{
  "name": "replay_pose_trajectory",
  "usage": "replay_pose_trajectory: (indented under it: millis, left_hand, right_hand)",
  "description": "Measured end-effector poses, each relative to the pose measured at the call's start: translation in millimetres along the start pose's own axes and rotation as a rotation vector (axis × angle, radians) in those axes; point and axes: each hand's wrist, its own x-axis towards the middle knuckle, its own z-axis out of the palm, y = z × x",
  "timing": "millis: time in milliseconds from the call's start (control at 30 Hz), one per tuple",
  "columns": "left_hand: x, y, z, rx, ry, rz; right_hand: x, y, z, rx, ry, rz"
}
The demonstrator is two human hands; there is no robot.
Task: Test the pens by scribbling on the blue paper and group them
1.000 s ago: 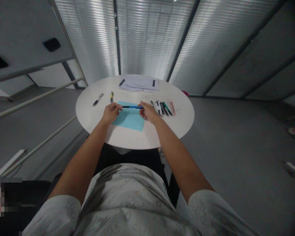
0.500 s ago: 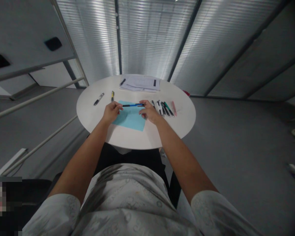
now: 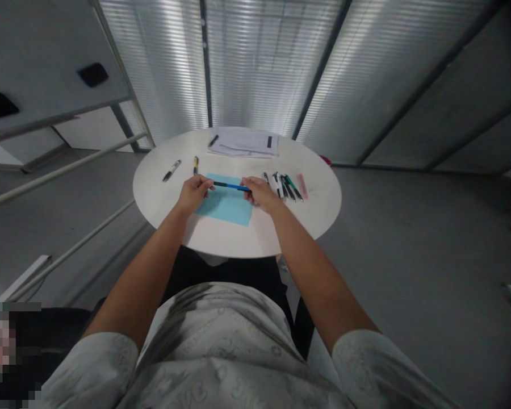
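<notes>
A blue pen [image 3: 232,186] with a dark end is held nearly level above a light blue sheet [image 3: 227,211] on the round white table [image 3: 234,244]. My left hand [image 3: 195,193] pinches its dark left end between thumb and fingertips. At its right end, my right hand [image 3: 259,192] has its fingers closed on the blue barrel. Just right of my right hand lie several pens [image 3: 287,186], one of them green, beside a pinkish stick [image 3: 303,186].
Beyond the sheet, a stack of white papers [image 3: 242,143] carries dark items. A yellow and black pen [image 3: 196,165] and a black and white pen [image 3: 172,170] lie on the table's left side. A pale metal rail [image 3: 68,166] stands left.
My right hand's fingers have closed in on the pen's right end. That end has dipped a little, so the pen now slopes slightly down to the right.
</notes>
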Motion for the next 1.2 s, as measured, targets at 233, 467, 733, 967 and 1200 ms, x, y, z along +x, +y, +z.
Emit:
replay_pose_trajectory:
  millis: [233, 467, 733, 967, 1200]
  left_hand:
    - [1.9, 0.5, 1.1, -0.002, 0.089, -0.054]
    - [7.4, -17.3, -3.0, 0.279, 0.188, 0.026]
    - [2.1, -15.9, 3.7, 0.701, 0.03, 0.095]
    - [2.7, -19.0, 1.2, 0.705, 0.028, 0.116]
    - [-5.0, -8.7, 4.1, 0.844, 0.104, 0.031]
  right_hand:
    - [1.2, 1.7, 3.4, 0.112, 0.06, -0.038]
    - [1.1, -4.2, 2.2, 0.268, 0.164, -0.007]
    - [-0.3, -3.9, 1.0, 0.295, 0.157, 0.011]
    - [-0.2, -2.7, 1.2, 0.277, 0.13, 0.01]
    - [0.0, -2.1, 1.8, 0.263, 0.121, 0.025]
